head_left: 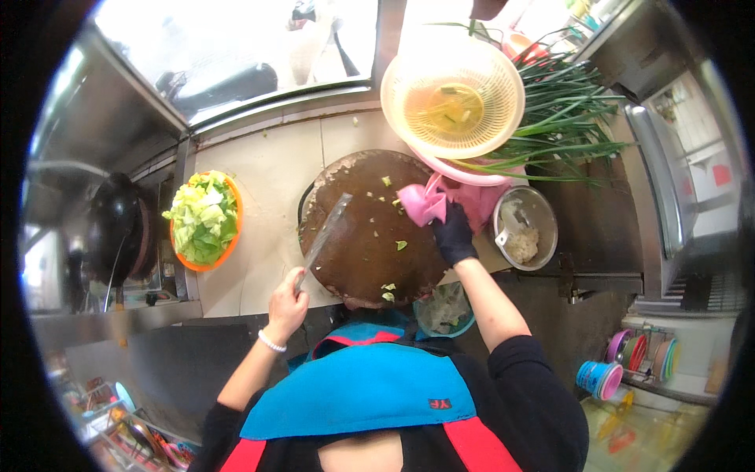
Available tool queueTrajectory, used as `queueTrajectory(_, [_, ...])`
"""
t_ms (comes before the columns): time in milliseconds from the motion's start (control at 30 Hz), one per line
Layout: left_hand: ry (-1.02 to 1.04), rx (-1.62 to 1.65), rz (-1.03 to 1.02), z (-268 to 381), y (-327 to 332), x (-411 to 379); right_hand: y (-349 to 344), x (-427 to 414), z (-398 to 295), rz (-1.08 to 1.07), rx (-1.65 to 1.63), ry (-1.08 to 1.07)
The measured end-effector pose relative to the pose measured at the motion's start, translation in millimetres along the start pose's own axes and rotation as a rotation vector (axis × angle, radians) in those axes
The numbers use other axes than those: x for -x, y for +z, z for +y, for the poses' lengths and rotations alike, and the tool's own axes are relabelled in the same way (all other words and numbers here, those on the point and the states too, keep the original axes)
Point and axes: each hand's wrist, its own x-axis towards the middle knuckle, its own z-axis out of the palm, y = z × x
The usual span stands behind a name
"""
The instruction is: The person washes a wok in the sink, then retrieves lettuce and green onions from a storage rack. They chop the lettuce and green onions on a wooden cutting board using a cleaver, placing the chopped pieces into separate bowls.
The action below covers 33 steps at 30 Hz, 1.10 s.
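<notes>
My left hand (288, 307) grips the handle end of a knife (325, 236), its blade seen nearly edge-on over the round wooden chopping block (360, 248). Scraps of green leaf (401, 245) are scattered on the block. In a black glove, my right hand (455, 235) holds a pink cloth (426, 203) at the block's right edge. More pink material lies just behind that hand, under a pink basin (466, 171). A metal bowl (548, 206) with pale food and a white utensil stands right of the glove.
Cut lettuce (203, 218) fills an orange basket (238, 236) at left. A cream colander (392, 112) sits in the pink basin, beside long green scallions (560, 112). Below the counter's front edge hangs or stands a teal bin (466, 327) with a plastic liner. A dark wok (112, 224) is far left.
</notes>
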Motion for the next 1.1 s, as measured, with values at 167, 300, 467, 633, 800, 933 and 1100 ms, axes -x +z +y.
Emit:
queueTrajectory(167, [-0.619, 1.059, -0.164, -57, 20, 71, 65, -75, -2, -0.111, 0.182, 0.213])
queueTrajectory(300, [-0.737, 1.279, -0.143, -76, 44, 83, 94, -72, -15, -0.269, -0.013, -0.019])
queueTrajectory(467, [-0.68, 1.224, -0.259, -91, 56, 30, 105, 29, -54, -0.489, 0.057, -0.196])
queueTrajectory(633, [-0.599, 0.974, -0.425, -80, 36, -27, 29, 46, -46, 0.189, 0.51, 0.01])
queueTrajectory(800, [-0.432, 0.872, -0.721, -79, 73, -60, 103, 107, 11, 0.441, -0.74, 0.289])
queueTrajectory(933, [-0.425, 0.585, -0.807, -60, 28, -67, 159, 119, -40, 0.151, 0.075, 0.41])
queueTrajectory(1100, [-0.234, 0.356, -0.963, -72, 38, -68, 158, 132, -43, 0.564, -0.022, 0.531])
